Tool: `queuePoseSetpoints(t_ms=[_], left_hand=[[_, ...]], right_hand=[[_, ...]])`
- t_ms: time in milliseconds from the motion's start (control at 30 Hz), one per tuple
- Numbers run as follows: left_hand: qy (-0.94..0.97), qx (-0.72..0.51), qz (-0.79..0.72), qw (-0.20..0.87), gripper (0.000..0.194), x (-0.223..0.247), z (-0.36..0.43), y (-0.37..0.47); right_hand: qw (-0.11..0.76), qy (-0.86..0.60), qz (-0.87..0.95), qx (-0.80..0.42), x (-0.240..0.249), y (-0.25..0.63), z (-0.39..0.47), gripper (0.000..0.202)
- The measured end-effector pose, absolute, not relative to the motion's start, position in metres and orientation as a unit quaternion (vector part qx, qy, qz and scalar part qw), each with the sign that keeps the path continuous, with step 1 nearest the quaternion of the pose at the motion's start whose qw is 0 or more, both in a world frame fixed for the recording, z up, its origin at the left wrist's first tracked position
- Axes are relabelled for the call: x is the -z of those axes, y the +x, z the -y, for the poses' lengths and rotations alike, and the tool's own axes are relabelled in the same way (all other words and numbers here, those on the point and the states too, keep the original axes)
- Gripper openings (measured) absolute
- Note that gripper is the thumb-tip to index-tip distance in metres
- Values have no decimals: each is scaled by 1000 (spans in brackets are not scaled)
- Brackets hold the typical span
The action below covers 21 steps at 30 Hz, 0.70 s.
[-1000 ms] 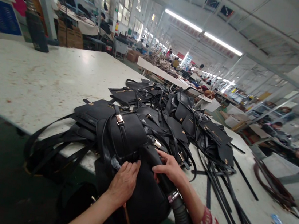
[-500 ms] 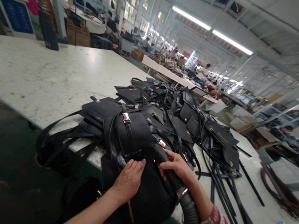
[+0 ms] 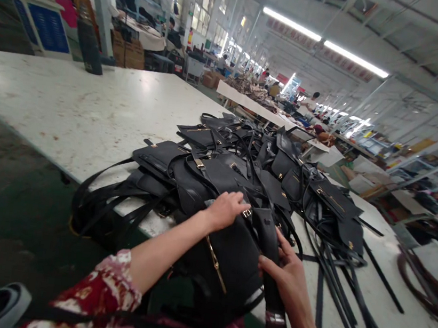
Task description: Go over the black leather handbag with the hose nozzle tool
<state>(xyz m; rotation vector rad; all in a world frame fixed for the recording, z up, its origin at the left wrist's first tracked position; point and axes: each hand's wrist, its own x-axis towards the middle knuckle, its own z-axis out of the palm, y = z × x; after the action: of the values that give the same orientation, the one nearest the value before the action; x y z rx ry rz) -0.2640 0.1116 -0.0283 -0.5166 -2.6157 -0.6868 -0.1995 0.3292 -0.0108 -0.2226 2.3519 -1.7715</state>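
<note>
A black leather bag [image 3: 230, 262] with a thin gold zip line lies at the near edge of a white table [image 3: 88, 114]. My left hand [image 3: 226, 209] rests on its top edge, fingers curled over the rim. A black hose nozzle [image 3: 267, 240] points into the bag, and my right hand [image 3: 287, 275] grips it from the right. Behind the bag lies a heap of black bags with gold buckles [image 3: 242, 172].
Loose black straps [image 3: 349, 305] trail over the table to the right and hang off the near edge at left [image 3: 108, 208]. A brown coil [image 3: 428, 291] lies far right. Other tables, shelves and seated people fill the hall behind.
My left hand moved up from the bag's front to its top edge. My right hand slid back down the nozzle toward me. The view shifted left and lower.
</note>
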Motion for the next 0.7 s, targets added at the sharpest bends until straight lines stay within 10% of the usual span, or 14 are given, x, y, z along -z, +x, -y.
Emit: queuePoseSetpoints(t_ms=[367, 700], left_hand=[[11, 511, 845, 155, 34, 29, -28, -315], [-10, 545, 818, 186, 33, 17, -26, -317]], right_hand=[[286, -159, -777, 538, 24, -152, -291, 79], [185, -269, -801, 502, 27, -183, -228, 77]])
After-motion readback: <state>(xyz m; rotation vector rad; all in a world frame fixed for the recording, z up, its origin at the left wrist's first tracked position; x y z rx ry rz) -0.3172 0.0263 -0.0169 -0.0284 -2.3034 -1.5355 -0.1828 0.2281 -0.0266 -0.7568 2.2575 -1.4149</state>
